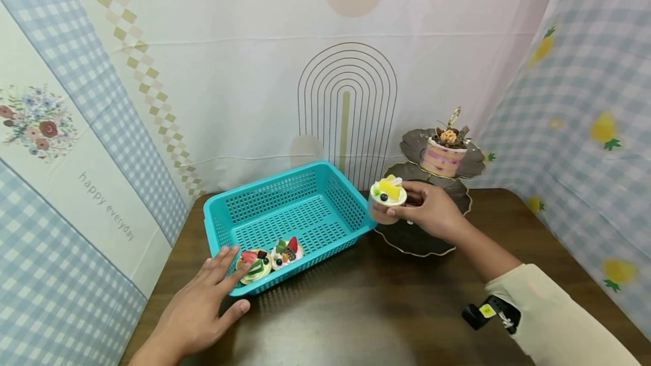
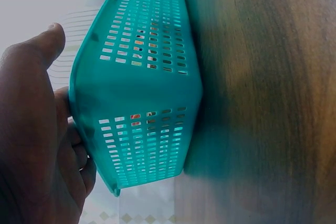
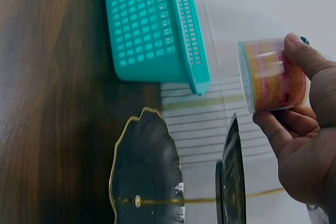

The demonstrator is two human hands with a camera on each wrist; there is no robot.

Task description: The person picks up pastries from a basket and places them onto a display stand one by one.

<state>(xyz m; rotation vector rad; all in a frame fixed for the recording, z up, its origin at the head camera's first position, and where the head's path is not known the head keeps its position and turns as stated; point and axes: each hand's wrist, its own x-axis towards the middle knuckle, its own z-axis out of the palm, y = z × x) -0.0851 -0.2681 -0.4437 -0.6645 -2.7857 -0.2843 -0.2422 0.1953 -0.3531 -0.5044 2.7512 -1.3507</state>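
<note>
My right hand (image 1: 432, 208) grips a small clear cup of layered cake (image 3: 275, 74) between thumb and fingers. White cream and yellow fruit top this cake cup (image 1: 387, 192), held up beside the right corner of a teal plastic basket (image 1: 300, 177). My left hand (image 1: 203, 298) rests on the basket's near left corner with fingers spread over the rim. Inside that corner sit two cake cups, one with a strawberry and biscuit topping (image 1: 286, 253) and one with red and green pieces (image 1: 254, 267), partly under my fingers.
A dark two-tier stand with gold-edged plates (image 1: 422, 244) stands right of the basket. On its upper plate (image 1: 475, 162) is another layered cake cup (image 1: 444, 157) with a brown nutty topping. Patterned cloths (image 1: 244, 100) hang behind the wooden table (image 1: 325, 321).
</note>
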